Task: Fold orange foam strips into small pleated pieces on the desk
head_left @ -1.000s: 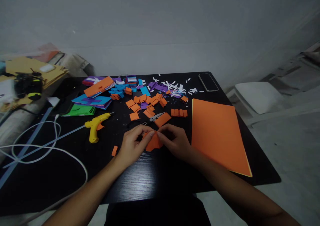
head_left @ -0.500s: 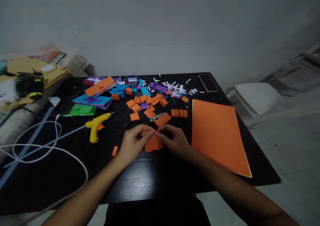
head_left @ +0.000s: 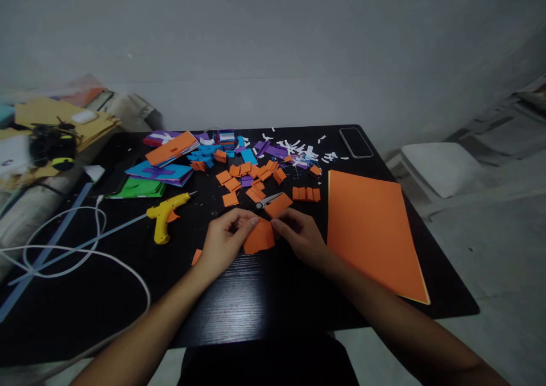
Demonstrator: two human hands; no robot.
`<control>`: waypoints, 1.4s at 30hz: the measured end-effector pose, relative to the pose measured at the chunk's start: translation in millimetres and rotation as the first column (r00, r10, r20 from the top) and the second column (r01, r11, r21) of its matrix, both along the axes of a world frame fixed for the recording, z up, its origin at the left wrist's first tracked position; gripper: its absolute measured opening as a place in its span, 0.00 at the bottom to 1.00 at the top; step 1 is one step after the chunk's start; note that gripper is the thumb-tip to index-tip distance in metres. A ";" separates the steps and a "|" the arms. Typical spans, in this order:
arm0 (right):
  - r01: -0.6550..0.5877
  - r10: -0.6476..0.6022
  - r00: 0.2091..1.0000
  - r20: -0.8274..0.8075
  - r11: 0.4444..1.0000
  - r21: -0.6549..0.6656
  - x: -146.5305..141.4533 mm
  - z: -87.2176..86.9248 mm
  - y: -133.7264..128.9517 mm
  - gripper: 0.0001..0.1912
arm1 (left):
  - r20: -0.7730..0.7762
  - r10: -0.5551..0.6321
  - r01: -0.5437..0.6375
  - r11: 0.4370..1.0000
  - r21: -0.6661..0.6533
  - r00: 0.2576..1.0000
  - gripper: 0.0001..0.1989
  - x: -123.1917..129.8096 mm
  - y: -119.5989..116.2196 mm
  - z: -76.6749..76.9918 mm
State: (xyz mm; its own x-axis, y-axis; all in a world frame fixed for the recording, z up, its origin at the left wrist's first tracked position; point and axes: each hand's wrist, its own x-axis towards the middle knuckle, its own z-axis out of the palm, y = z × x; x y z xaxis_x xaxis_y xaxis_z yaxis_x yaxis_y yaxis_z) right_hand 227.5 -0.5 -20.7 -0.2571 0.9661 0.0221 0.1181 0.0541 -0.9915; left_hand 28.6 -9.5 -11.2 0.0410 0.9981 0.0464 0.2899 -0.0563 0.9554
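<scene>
Between my two hands is a small piece of orange paper (head_left: pixel 259 238), its lower edge uneven and a crease near its right side. My left hand (head_left: pixel 226 238) pinches its upper left edge between thumb and fingers. At the upper right corner, my right hand (head_left: pixel 301 235) grips the same paper with thumb and forefinger. Just beyond the fingers lie scissors (head_left: pixel 268 200), partly covered by an orange square (head_left: pixel 279 205). A small orange scrap (head_left: pixel 197 256) rests beside my left wrist.
Folded orange pieces (head_left: pixel 256 175) and white scraps (head_left: pixel 298 150) spread over the back of the black table (head_left: pixel 230 318). A yellow glue gun (head_left: pixel 164 218) and white cable (head_left: pixel 128 266) lie left. Large orange sheets (head_left: pixel 373 232) lie right, a phone (head_left: pixel 356 142) behind them.
The orange paper has shifted slightly left and up and lies flatter to view. My hands have moved a little apart along its top edge.
</scene>
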 end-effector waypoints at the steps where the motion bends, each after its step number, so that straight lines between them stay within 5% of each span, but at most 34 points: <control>1: -0.008 0.008 1.000 -0.014 1.000 0.000 -1.0 -0.8 -0.5 0.09 | -0.005 -0.012 0.012 1.000 0.007 1.000 0.12 1.1 -0.8 -0.2; 8: -0.016 0.013 0.999 0.039 0.998 0.056 -2.6 -3.8 -4.2 0.06 | -0.036 -0.120 0.122 0.991 0.048 0.992 0.10 7.1 -6.4 -1.2; 16: 0.035 -0.035 0.999 0.040 0.999 -0.006 0.3 -2.5 2.6 0.08 | 0.011 0.003 -0.003 1.000 0.000 1.000 0.13 -4.6 2.7 2.4; 23: -0.084 0.084 0.996 0.002 0.996 -0.023 -4.1 -5.2 -2.7 0.13 | 0.034 -0.097 0.098 0.995 -0.021 0.995 0.14 5.6 -2.9 -2.8; 29: 0.028 -0.028 0.999 -0.020 1.000 -0.012 -1.3 -4.4 1.1 0.14 | 0.075 -0.099 0.103 0.993 -0.052 0.992 0.15 4.9 -0.5 -1.2; 42: -0.007 0.005 0.999 0.036 0.999 0.044 -1.8 -2.0 -2.4 0.11 | -0.161 -0.193 0.204 0.977 0.057 0.968 0.13 0.6 -1.7 4.1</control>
